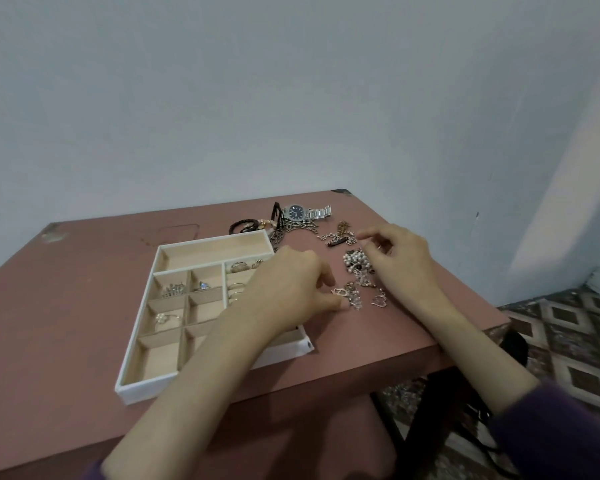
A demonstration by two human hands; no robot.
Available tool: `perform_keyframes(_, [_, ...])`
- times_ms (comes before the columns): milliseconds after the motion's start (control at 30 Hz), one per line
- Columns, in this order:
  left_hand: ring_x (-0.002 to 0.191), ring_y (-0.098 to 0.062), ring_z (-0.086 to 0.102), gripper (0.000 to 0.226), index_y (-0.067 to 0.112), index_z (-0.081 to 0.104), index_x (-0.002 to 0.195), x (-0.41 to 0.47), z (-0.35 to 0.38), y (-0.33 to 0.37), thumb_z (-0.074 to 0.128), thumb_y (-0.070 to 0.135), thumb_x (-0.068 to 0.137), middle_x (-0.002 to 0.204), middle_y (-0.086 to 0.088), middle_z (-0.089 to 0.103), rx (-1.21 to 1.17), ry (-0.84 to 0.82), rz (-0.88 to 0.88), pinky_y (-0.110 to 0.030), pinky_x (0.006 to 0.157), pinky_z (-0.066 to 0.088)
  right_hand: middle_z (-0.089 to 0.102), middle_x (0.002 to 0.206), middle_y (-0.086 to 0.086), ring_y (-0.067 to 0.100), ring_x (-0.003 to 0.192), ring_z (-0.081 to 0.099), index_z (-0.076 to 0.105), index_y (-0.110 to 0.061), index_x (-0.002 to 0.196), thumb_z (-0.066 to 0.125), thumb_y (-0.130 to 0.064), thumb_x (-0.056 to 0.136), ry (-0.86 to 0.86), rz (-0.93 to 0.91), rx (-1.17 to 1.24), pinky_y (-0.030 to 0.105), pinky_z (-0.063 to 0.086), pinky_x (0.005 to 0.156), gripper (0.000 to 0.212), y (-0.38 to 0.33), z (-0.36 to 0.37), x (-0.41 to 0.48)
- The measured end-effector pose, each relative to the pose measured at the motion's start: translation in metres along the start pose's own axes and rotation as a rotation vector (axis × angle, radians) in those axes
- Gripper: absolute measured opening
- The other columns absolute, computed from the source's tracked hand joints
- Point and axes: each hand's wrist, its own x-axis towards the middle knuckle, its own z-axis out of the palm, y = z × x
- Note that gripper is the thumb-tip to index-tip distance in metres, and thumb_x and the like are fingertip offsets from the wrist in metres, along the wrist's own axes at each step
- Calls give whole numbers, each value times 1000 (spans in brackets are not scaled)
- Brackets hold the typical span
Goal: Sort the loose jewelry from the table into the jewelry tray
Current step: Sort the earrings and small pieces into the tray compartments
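Two forearms in purple sleeves reach over a matte, dusty-pink table (84, 306) that stands in a corner. The floor to the right has diamond-patterned tiles (568, 341).

On the left of the table lies the jewelry tray (142, 389), a white-rimmed rectangle lined in beige fabric. Six small square cells show, with one long cell along the far side and a wider section on the right that the left arm partly hides. Three small cells each hold one silvery piece. At least three rings (238, 266) show in the right section.

Just right of the tray, the left hand (291, 289) curls its thumb and forefinger around a small silver charm (339, 292) and pinches it on the tabletop. Beside it lie a heart pendant (379, 301) and a beaded pearl cluster (355, 263).

The right hand (402, 261) hovers over that cluster with its forefinger stretched out and the other fingers bent. Whether it grasps anything cannot be told.

Farther off lie a fine chain (336, 239), one steel watch (300, 213) with a dark dial, and dark braided hair ties (243, 225). Behind rises a plain pale grey wall (291, 81).
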Motion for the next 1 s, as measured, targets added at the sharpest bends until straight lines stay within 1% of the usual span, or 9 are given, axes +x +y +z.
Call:
perform_keyframes(100, [91,-12,58,38,25,67,100,5,4,0,68,50,73,93,6,70,34,-42,-12,-27,73,46,58,67,-7,6,63,51,72,-21,89,59,-14,83,-3,-3,18,17,37,61,16,1,0,0])
perform_keyframes(233, [79,-9,54,23,26,67,95,9,5,-1,69,39,76,89,6,70,12,-93,16,-23,66,38,56,65,-10,12,68,52,71,-24,91,59,-16,83,-3,14,34,24,38,68,16,3,2,0])
perform_keyframes(333, [74,-8,51,18,26,67,94,10,3,-2,70,33,77,90,5,70,5,-118,18,-21,63,35,56,64,-9,7,62,50,71,-26,91,59,-15,83,-17,29,56,21,39,63,18,3,1,0])
perform_keyframes(433, [65,-4,49,18,25,66,93,11,2,-2,72,28,76,88,5,69,-31,-142,17,-15,53,32,57,65,-10,6,56,48,70,-28,91,60,-13,82,-53,41,114,18,40,61,20,1,-3,0])
perform_keyframes(567, [59,2,46,21,24,65,95,11,0,-4,73,23,75,78,7,61,-76,-137,11,-13,53,35,59,68,-9,7,61,48,69,-28,89,61,-14,82,-207,19,127,23,41,64,18,-5,-12,2])
perform_keyframes(700, [56,2,47,12,20,69,89,8,-2,-7,71,16,77,67,10,57,-113,-102,4,-3,49,35,65,71,-9,5,67,56,70,-31,82,65,-19,80,-474,-59,22,22,44,67,13,-14,-24,10])
perform_keyframes(833, [56,0,48,6,22,69,82,6,-9,-12,70,17,78,60,14,54,-172,-43,-35,-10,53,35,69,76,-5,3,67,60,71,-32,80,70,-26,78,-690,-147,-90,24,50,69,7,-25,-28,12])
perform_keyframes(900, [56,0,47,5,22,70,82,4,-12,-14,69,19,78,61,14,53,-192,-8,-55,-9,52,34,67,78,-6,5,72,60,72,-32,87,70,-31,77,-742,-216,-168,23,48,68,10,-29,-25,9])
perform_keyframes(1000, [56,1,46,4,22,70,83,1,-18,-14,68,21,80,64,13,53,-187,20,-65,-6,52,36,54,77,-11,0,75,49,70,-31,100,69,-27,78,-762,-312,-260,21,38,69,22,-34,-20,6])
